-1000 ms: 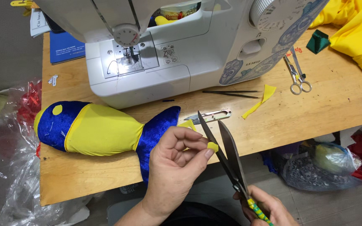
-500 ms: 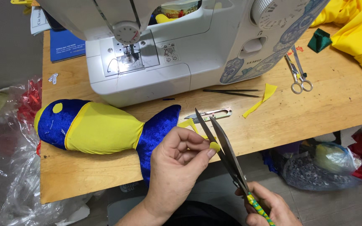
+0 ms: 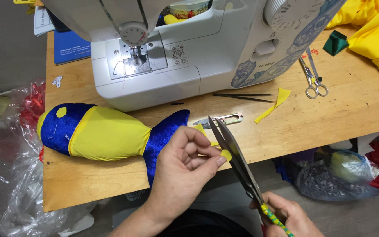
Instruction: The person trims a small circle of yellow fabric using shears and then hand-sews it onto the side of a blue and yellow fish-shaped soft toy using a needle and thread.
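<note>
Since the frame a second ago the scissors (image 3: pixel 233 160) have closed to a narrower angle and swung nearer your left hand (image 3: pixel 185 169), which now pinches the small yellow scrap (image 3: pixel 226 154) at the blades; the fish (image 3: pixel 106 134) has not shifted. Your left thumb and forefinger are pressed together on the scrap, just right of the fish's tail. Your right hand (image 3: pixel 286 217) is curled shut round the scissors' striped handle, well right of and below the fish. Keep the pinching fingertips behind the cutting line, turn the scrap rather than the blades, and cut in short bites. The work hangs beyond the table edge (image 3: pixel 93 199), just past the fish. Open room lies below and right of the fish; the sewing machine (image 3: pixel 189 57) stands close behind it, and snips (image 3: pixel 222 119) lie just past its tail.
</note>
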